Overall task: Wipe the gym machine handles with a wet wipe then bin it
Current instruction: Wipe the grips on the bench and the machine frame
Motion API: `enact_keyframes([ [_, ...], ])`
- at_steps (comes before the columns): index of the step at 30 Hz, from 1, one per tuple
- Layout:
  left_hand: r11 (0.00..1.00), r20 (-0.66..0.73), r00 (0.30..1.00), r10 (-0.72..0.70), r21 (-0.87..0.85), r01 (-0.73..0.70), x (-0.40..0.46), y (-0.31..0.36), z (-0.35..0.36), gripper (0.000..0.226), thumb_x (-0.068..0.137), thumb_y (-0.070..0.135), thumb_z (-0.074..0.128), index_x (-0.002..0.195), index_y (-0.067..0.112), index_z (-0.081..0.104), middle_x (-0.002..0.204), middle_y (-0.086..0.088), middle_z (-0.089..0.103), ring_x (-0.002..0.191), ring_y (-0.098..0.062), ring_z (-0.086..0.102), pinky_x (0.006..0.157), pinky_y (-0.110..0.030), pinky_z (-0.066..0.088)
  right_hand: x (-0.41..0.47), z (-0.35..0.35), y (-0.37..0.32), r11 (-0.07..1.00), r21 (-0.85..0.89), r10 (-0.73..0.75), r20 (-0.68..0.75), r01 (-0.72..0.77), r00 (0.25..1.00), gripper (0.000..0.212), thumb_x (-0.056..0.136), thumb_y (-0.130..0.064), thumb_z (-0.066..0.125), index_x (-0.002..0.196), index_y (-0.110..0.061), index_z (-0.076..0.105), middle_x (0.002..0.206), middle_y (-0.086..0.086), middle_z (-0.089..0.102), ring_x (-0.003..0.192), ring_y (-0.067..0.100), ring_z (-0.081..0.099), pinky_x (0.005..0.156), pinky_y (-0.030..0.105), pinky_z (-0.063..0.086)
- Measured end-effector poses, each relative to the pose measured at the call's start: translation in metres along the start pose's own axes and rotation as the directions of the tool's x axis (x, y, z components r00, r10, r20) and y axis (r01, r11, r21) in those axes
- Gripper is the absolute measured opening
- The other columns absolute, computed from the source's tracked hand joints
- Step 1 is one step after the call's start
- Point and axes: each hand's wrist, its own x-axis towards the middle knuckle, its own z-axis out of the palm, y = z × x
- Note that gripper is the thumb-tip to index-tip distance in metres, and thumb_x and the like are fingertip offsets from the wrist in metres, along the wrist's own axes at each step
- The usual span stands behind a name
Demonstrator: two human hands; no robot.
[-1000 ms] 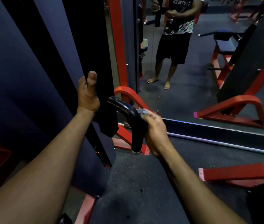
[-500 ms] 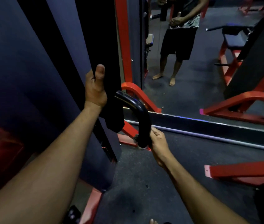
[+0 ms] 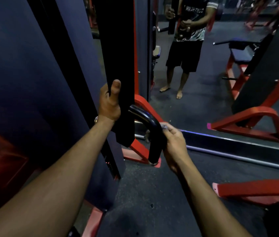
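Note:
A curved black handle (image 3: 148, 120) juts out from the machine's black arm (image 3: 118, 48) and bends down toward the floor. My right hand (image 3: 173, 142) grips the handle's upper bend, with a bit of pale wet wipe (image 3: 164, 126) showing above my fingers. My left hand (image 3: 110, 103) holds the edge of the black arm, thumb pointing up along it. Most of the wipe is hidden under my right hand.
A wall mirror (image 3: 220, 82) stands just ahead, showing a person's reflection and red benches. Red frame feet (image 3: 141, 151) sit on the dark rubber floor under the handle. Another red foot (image 3: 255, 190) lies at the right. A dark blue panel (image 3: 24, 74) fills the left.
My right hand has slid from the handle's lower end back up to its bend, and the wipe shows again. My left hand keeps its hold on the arm.

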Motion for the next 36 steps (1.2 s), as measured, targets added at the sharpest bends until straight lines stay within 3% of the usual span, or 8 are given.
enact_keyframes([
  [6,0.997,0.005,0.999,0.039,-0.067,-0.039,0.003,-0.006,-0.003,0.066,0.074,0.094,0.044,0.062,0.03,0.04,0.059,0.015,0.037,0.057,-0.001,0.033,0.057,-0.031,0.028,0.005,0.011,-0.057,0.848,-0.377,-0.432,-0.082,0.373,0.898,0.027,0.1,-0.006,0.046,0.096,-0.017,0.07,0.094,0.005,0.076,0.092,0.023,0.073,0.09,0.049,0.057],
  [10,0.981,0.204,0.96,-0.193,0.019,0.193,0.007,-0.011,-0.009,0.065,0.079,0.091,0.041,0.08,0.028,0.058,0.082,0.014,0.065,0.077,-0.005,0.05,0.073,-0.032,0.041,-0.005,0.023,-0.09,0.203,-0.686,-0.66,0.431,0.699,0.615,0.019,0.097,0.0,0.056,0.11,-0.006,0.069,0.103,0.003,0.071,0.097,0.018,0.069,0.088,0.039,0.056],
  [13,0.947,0.488,0.811,-0.321,0.187,0.263,-0.005,-0.047,-0.031,0.087,0.079,0.094,0.035,0.136,0.032,0.058,0.139,-0.002,0.06,0.128,-0.015,0.053,0.115,-0.033,0.036,0.0,0.042,-0.115,-0.243,-0.525,-0.398,0.821,0.815,0.41,0.018,0.103,-0.012,0.054,0.109,-0.003,0.068,0.102,0.008,0.068,0.091,0.026,0.062,0.083,0.034,0.053],
  [15,0.922,0.563,0.76,-0.325,0.367,0.122,-0.018,-0.068,-0.041,0.092,0.057,0.109,0.026,0.132,0.06,0.051,0.143,0.0,0.06,0.134,-0.023,0.054,0.114,-0.045,0.04,0.007,0.056,-0.127,-0.368,-0.459,-0.253,0.886,0.809,0.388,0.014,0.097,-0.008,0.066,0.111,-0.005,0.069,0.104,0.004,0.069,0.089,0.023,0.059,0.077,0.032,0.053],
  [18,0.905,0.57,0.774,-0.275,0.425,0.008,-0.018,-0.078,-0.041,0.11,0.054,0.11,0.015,0.144,0.052,0.041,0.144,0.0,0.06,0.133,-0.027,0.056,0.106,-0.043,0.045,0.015,0.071,-0.136,-0.398,-0.49,-0.19,0.871,0.775,0.453,0.018,0.095,-0.011,0.067,0.114,-0.013,0.066,0.106,0.0,0.068,0.09,0.021,0.063,0.07,0.037,0.056],
  [26,0.881,0.536,0.829,-0.159,0.457,-0.127,-0.027,-0.074,-0.043,0.118,0.053,0.108,0.004,0.152,0.048,0.03,0.14,-0.004,0.063,0.129,-0.037,0.056,0.092,-0.039,0.043,0.012,0.066,-0.131,-0.069,-0.763,-0.316,0.628,0.643,0.711,0.015,0.097,-0.008,0.057,0.101,-0.015,0.069,0.099,-0.006,0.061,0.087,0.009,0.062,0.075,0.036,0.054],
  [32,0.863,0.521,0.843,-0.132,0.479,-0.161,-0.025,-0.082,-0.04,0.107,0.058,0.107,0.004,0.142,0.048,0.034,0.13,-0.007,0.067,0.12,-0.039,0.06,0.089,-0.041,0.046,-0.002,0.055,-0.111,-0.501,-0.291,0.16,0.894,0.815,0.417,0.017,0.102,-0.012,0.052,0.101,-0.007,0.068,0.105,0.009,0.063,0.091,0.028,0.06,0.076,0.037,0.048],
  [36,0.878,0.52,0.851,-0.079,0.441,-0.188,-0.021,-0.089,-0.037,0.094,0.067,0.103,0.012,0.138,0.047,0.039,0.128,-0.004,0.069,0.116,-0.037,0.064,0.089,-0.044,0.05,0.03,0.061,-0.119,-0.566,-0.058,0.294,0.918,0.822,0.267,0.024,0.103,-0.007,0.049,0.097,-0.001,0.071,0.105,0.013,0.067,0.111,0.034,0.062,0.108,0.039,0.042],
])
